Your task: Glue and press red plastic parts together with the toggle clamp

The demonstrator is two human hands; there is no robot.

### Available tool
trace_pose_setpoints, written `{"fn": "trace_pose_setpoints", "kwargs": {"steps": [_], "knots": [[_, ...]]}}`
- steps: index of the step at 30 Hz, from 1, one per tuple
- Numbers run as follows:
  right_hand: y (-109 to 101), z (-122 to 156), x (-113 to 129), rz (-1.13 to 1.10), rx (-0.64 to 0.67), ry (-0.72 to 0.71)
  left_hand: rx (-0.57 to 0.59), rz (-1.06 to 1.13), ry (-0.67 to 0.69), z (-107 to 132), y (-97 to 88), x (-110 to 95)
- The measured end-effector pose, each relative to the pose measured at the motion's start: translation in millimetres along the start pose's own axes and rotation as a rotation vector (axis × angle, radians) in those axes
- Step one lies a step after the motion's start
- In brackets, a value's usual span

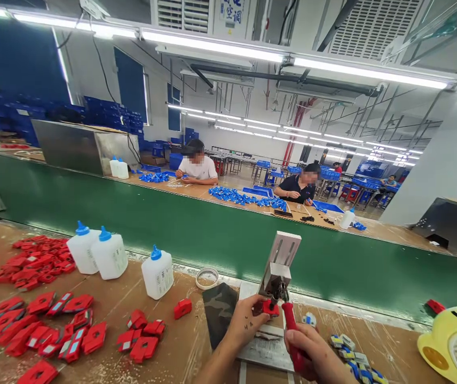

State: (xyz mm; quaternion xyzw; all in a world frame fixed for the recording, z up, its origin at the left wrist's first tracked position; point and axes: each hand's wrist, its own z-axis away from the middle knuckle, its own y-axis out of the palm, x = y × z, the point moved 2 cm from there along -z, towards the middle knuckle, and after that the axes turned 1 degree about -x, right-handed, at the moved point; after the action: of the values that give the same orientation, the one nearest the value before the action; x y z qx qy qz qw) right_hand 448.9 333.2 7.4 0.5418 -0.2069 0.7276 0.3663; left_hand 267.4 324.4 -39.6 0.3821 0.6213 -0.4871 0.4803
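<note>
My left hand (246, 323) pinches a small red plastic part (270, 308) on the metal base of a hand-lever press (277, 273). The plunger of the press comes down onto the part or just above it; I cannot tell which. Wrapped round the red lever handle (290, 318) is my right hand (312, 349), with the handle pointing down toward me. A dark patterned sheet (220, 312) lies left of the base. Just right of the press are small blue, white and yellow pieces (359, 362).
Loose red parts (42, 261) cover the left of the bench, near white bottles with blue caps (110, 256). A tape roll (207, 278) lies behind the sheet. At far right stands a yellow fan (452, 341). Beyond the green conveyor belt (196, 234), two people handle blue parts (244, 197).
</note>
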Motion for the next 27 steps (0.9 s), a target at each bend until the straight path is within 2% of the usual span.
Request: {"fn": "trace_pose_setpoints", "kwargs": {"steps": [5,8,10,14,18,20,22,24,27], "knots": [[-1,-20,-31,0.662,-0.197,-0.307,-0.001,0.006,0.01,0,0.2,4],[5,-34,-42,0.989,-0.262,-0.35,-0.012,-0.011,0.021,0,-0.9,7],[12,-42,-42,1.096,-0.284,-0.347,-0.013,-0.022,0.033,0,-2.6,7],[28,-53,-30,1.15,-0.364,-0.335,-0.01,-0.061,0.058,-2,-3.6,2],[30,-42,-14,1.174,-0.391,-0.325,0.019,-0.115,0.087,3,-8.3,-15],[17,-27,-12,1.186,-0.364,-0.333,0.004,-0.157,0.102,12,-25.3,-22],[-6,-12,-15,1.216,-0.345,-0.31,-0.064,-0.22,0.113,26,-57.6,-26],[-34,-1,-23,1.266,-0.339,-0.238,-0.19,-0.315,0.109,43,-102.2,-23],[-68,2,-38,1.313,-0.326,-0.17,-0.389,-0.455,-0.018,73,-172.1,-1]]}}
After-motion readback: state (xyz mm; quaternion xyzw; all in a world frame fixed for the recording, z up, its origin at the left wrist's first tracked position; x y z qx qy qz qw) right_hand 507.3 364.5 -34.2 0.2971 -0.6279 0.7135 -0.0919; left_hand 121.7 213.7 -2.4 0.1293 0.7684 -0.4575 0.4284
